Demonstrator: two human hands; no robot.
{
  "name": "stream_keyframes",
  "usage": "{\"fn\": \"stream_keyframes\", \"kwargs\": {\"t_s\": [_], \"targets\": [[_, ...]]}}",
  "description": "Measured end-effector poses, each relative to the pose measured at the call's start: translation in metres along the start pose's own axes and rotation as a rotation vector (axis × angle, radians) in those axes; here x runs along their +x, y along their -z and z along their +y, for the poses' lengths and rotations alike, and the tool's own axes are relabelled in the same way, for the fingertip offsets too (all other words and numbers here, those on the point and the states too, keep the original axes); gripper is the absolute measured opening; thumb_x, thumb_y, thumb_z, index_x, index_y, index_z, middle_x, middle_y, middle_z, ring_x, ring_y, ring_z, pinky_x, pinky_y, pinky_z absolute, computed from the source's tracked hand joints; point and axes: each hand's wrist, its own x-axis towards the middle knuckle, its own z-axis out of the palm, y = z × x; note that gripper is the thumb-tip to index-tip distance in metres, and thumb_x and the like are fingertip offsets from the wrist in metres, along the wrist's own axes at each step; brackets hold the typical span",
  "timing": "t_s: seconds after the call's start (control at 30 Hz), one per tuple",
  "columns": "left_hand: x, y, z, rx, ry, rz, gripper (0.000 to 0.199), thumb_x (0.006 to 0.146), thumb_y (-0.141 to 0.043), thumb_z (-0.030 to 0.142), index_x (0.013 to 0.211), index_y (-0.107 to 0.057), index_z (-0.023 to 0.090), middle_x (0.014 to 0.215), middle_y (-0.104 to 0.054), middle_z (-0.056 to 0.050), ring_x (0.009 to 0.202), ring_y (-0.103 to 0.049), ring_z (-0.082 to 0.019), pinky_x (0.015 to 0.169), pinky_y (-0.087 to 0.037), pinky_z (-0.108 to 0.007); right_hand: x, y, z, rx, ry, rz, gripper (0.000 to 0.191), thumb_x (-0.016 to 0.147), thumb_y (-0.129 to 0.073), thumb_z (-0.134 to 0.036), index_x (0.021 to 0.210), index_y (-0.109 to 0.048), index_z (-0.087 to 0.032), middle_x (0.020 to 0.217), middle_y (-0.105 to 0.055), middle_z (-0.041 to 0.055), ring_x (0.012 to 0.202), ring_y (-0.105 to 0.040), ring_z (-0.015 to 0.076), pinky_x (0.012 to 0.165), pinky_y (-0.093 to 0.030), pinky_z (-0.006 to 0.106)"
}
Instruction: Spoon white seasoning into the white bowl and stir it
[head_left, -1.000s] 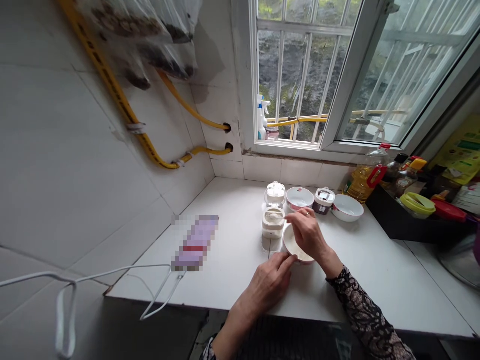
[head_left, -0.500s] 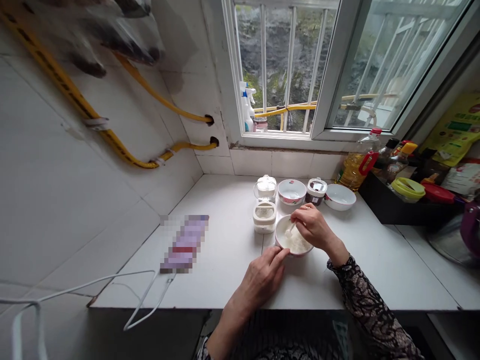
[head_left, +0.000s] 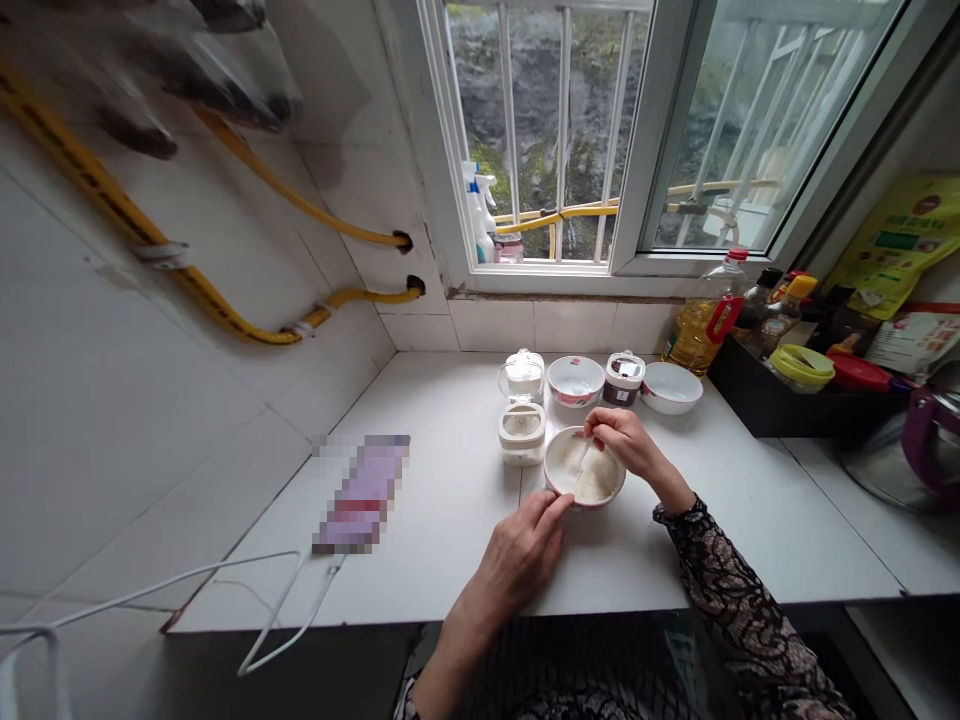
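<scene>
A bowl point(head_left: 553, 486) with white powdery contents point(head_left: 599, 476) rests on the white counter. My right hand point(head_left: 624, 440) pinches the handle of a small pale spoon point(head_left: 582, 456), whose lower end dips into the powder. At the bowl's near left rim, my left hand point(head_left: 525, 550) has its thumb and fingers closed on the edge. Just left of the bowl stands a lidded jar point(head_left: 522, 434) with pale contents. Behind are another clear jar point(head_left: 523, 375), a floral bowl point(head_left: 576, 384), a dark-filled jar point(head_left: 623, 379) and a shallow white bowl point(head_left: 672, 389).
A blurred purple object point(head_left: 365, 495) with a white cable point(head_left: 296, 590) lies at the left. An oil bottle point(head_left: 696, 330) stands at the back right beside a black box point(head_left: 780, 405) of condiments. A lidded pot point(head_left: 900, 455) sits at the far right.
My right hand has moved slightly, and the spoon shows more clearly over the powder. The whole view has shifted a little. My left hand stays at the bowl's rim.
</scene>
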Motion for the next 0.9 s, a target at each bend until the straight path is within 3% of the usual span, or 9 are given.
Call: {"fn": "stream_keyframes", "kwargs": {"t_s": [0.13,0.23,0.47,0.63,0.9], "targets": [[0.0,0.0,0.0,0.001,-0.008,-0.004,0.047,0.087,-0.046,0.008,0.133,-0.044,0.019,0.108,-0.064,-0.01,0.097,-0.066,-0.021,0.078,-0.058,-0.029,-0.002,-0.003,-0.006,-0.216,0.179,-0.093,0.02,0.075,-0.043,-0.01,0.063,-0.056,-0.02,0.061,-0.061,-0.0011,0.062,-0.048,0.0147,0.081,-0.037,0.033],[0.001,0.0,0.0,0.009,-0.015,0.005,0.045,0.088,-0.045,0.008,0.132,-0.044,0.019,0.107,-0.064,-0.01,0.096,-0.066,-0.021,0.076,-0.059,-0.029,-0.004,-0.005,-0.008,-0.212,0.21,-0.201,0.021,0.076,-0.041,-0.009,0.063,-0.055,-0.02,0.061,-0.059,-0.0021,0.06,-0.045,0.0132,0.083,-0.037,0.033],[0.001,0.001,0.001,0.006,-0.002,-0.005,0.046,0.088,-0.046,0.009,0.133,-0.044,0.02,0.106,-0.064,-0.009,0.095,-0.067,-0.02,0.077,-0.058,-0.029,-0.001,0.003,-0.002,0.173,-0.07,-0.134,0.016,0.068,-0.044,-0.018,0.06,-0.057,-0.019,0.052,-0.048,-0.0029,0.054,-0.042,0.0128,0.057,-0.034,0.026],[0.002,0.002,0.002,-0.001,-0.007,0.011,0.048,0.088,-0.046,0.007,0.134,-0.044,0.02,0.107,-0.064,-0.009,0.096,-0.066,-0.021,0.078,-0.058,-0.029,0.006,0.008,0.005,0.442,-0.204,-0.019,0.012,0.061,-0.051,-0.02,0.056,-0.061,-0.017,0.051,-0.051,-0.0018,0.051,-0.042,0.0115,0.054,-0.034,0.026],[0.003,0.003,0.002,0.006,-0.02,0.015,0.045,0.086,-0.045,0.006,0.13,-0.046,0.017,0.106,-0.064,-0.01,0.092,-0.065,-0.021,0.073,-0.058,-0.029,0.011,0.011,0.024,0.549,-0.268,0.097,0.011,0.059,-0.053,-0.021,0.056,-0.062,-0.017,0.047,-0.052,-0.0015,0.045,-0.044,0.0114,0.051,-0.037,0.027]]}}
